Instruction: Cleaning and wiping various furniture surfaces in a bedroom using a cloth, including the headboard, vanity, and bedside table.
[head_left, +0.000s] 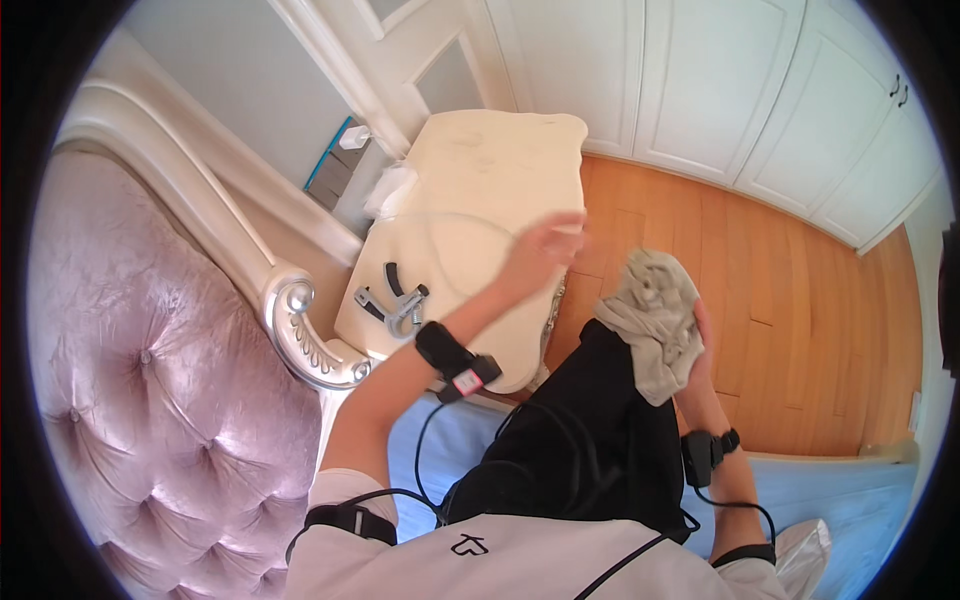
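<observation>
A crumpled grey-beige cloth rests in my right hand, above my knees and the wooden floor. The cloth covers most of that hand's fingers. Blurred by motion, my left hand is over the right edge of a cream bedside table, apart from the cloth. Whether its fingers hold anything is not clear. On the tabletop, left of my left forearm, lies a grey and black hand grip strengthener with a metal spring.
A tufted pink headboard with a carved frame stands at the left. Behind the table are a white plug adapter and a crumpled white plastic bag. White cabinets line the far wall. Black cables run from my wrist straps.
</observation>
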